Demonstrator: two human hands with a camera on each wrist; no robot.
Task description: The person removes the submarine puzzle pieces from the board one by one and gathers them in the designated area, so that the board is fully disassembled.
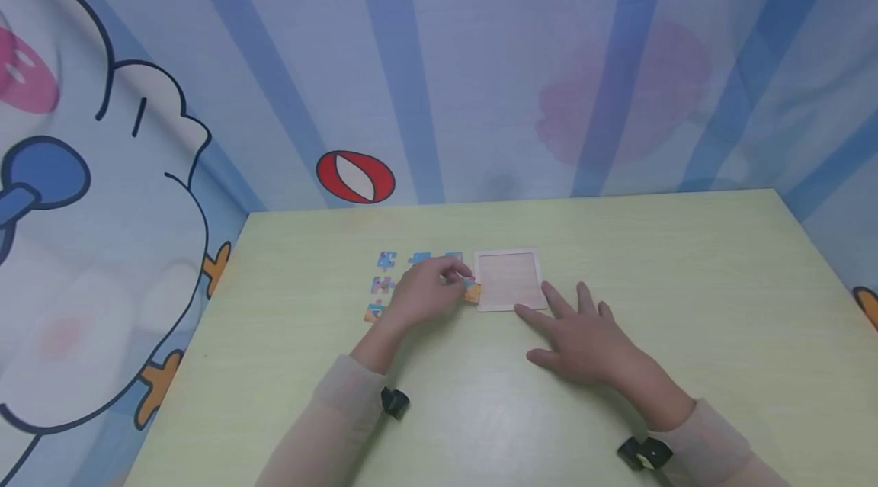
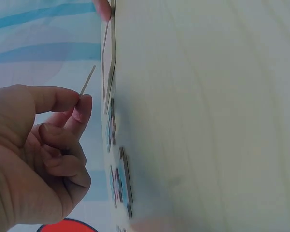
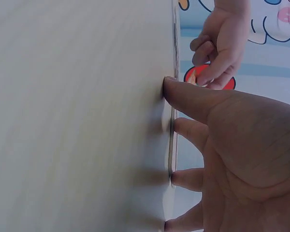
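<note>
Between thumb and finger, my left hand [image 1: 427, 293] pinches a jigsaw puzzle piece [image 1: 472, 292], orange and blue on its face. In the left wrist view the puzzle piece [image 2: 88, 79] is seen edge-on, lifted off the table. It is by the left side of a shallow square puzzle frame [image 1: 509, 309] with a pale rim, whose inside shows no pieces. My right hand [image 1: 583, 338] lies spread at the frame's lower right corner, fingers extended. Its fingertips [image 3: 176, 178] touch the frame and tabletop in the right wrist view.
Several loose puzzle pieces [image 1: 381, 285] lie in rows left of the frame, some hidden behind my left hand. All rest on a pale wooden table [image 1: 686, 281]. A printed blue cloth [image 1: 480, 75] hangs behind the table's far edge.
</note>
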